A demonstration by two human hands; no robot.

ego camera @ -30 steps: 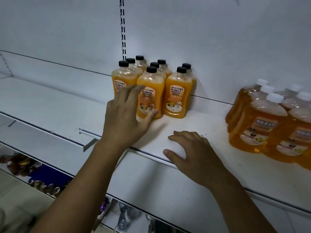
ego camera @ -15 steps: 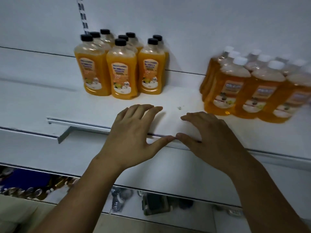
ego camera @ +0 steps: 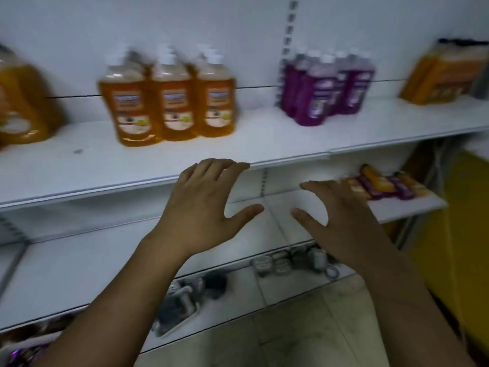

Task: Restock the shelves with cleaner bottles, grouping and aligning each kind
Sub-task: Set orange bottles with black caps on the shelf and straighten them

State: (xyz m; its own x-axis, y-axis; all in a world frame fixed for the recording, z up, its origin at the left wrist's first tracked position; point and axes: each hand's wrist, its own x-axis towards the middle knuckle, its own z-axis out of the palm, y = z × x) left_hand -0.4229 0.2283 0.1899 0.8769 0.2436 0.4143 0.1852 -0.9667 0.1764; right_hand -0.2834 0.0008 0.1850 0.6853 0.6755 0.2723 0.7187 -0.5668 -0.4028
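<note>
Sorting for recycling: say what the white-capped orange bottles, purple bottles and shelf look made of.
White-capped orange bottles: likely clear glossy plastic; liquid shows through.
Purple bottles: likewise see-through plastic, though blurred.
Shelf: white, matte, probably painted metal; thin flat edge.

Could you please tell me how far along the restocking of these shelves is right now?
Done: on the upper shelf, white-capped orange bottles stand grouped in rows, purple bottles clustered further right. In hand: nothing; the left hand and right hand are open and empty. Left: mixed orange and purple bottles lying on the lower shelf likely need sorting.
</note>
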